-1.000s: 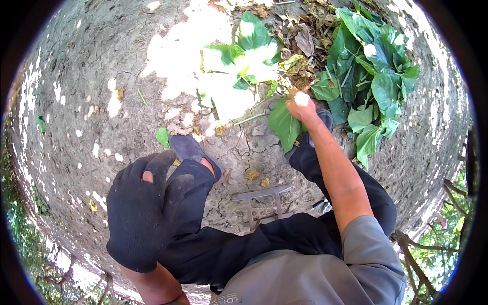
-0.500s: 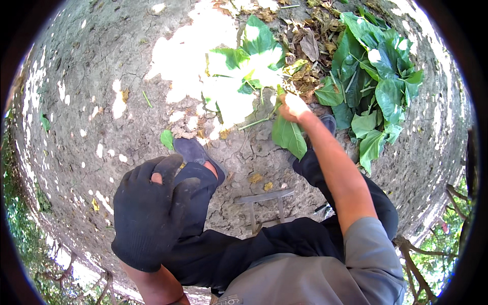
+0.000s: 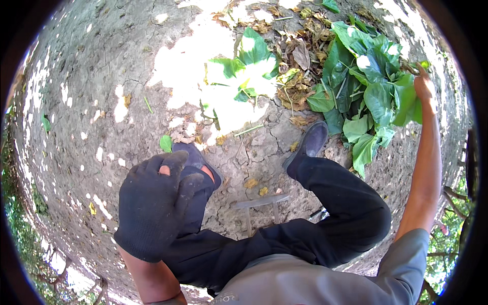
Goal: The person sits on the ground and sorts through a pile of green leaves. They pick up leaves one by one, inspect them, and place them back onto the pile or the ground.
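Observation:
My bare right hand [image 3: 425, 87] is closed on a broad green leaf [image 3: 408, 104], at the right side of a heap of green leaves [image 3: 379, 99]. The held leaf hangs below the fingers and overlaps the heap's edge; its stem end is hard to make out. My left hand [image 3: 150, 203] wears a black glove with a hole that bares some skin. It rests over my left knee, thumb a little apart from the loosely bent fingers, with nothing visible in it. Several more green leaves [image 3: 252, 48] lie in bright sun ahead of my feet.
Dry brown leaves [image 3: 297, 84] lie left of the green heap. A cut green stem [image 3: 249, 130] is on the cracked soil [image 3: 132, 76]. My grey shoes [image 3: 312, 140] stand apart, with a low metal frame [image 3: 260, 202] between my legs. Branches [image 3: 455, 201] show at the right rim.
My right hand has moved right with the leaf, from the ground ahead of my feet to the heap's right side. My right knee has shifted slightly. The left hand stays over the knee.

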